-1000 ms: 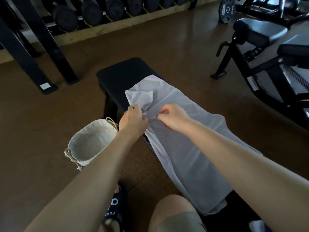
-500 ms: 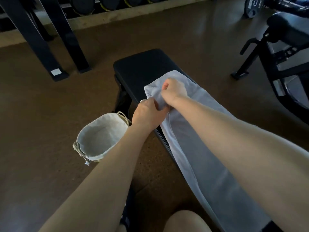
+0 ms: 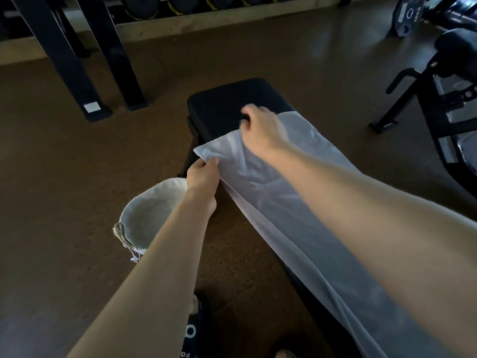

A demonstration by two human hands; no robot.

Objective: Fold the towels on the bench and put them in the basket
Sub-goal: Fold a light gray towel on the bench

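A black padded table (image 3: 227, 99), a gym bench, runs from the middle of the view toward the lower right, standing on a brown speckled floor (image 3: 64, 177). A pale grey towel (image 3: 296, 215) is spread along its length, its far edge lying across the pad and leaving the far end of the padding bare. The towel's near long side hangs over the table's left edge.

The left hand (image 3: 202, 177) pinches the towel's far left corner between thumb and curled fingers, just off the table's left edge. The right hand (image 3: 260, 127) sits at the towel's far edge near the middle of the pad, fingers curled down at the hem; it is motion-blurred, so whether it actually grips the cloth cannot be told.

A cream fabric basket (image 3: 147, 215) with a drawstring stands on the floor to the left of the table, partly behind the left forearm, its mouth open.

Behind, black slanted rack legs (image 3: 77, 60) rise from the floor, with dumbbells (image 3: 144, 6) stored along a light wooden base at the wall. Another black exercise machine (image 3: 444, 94) stands at the right, and a weight plate (image 3: 407, 16) leans near the top right corner.
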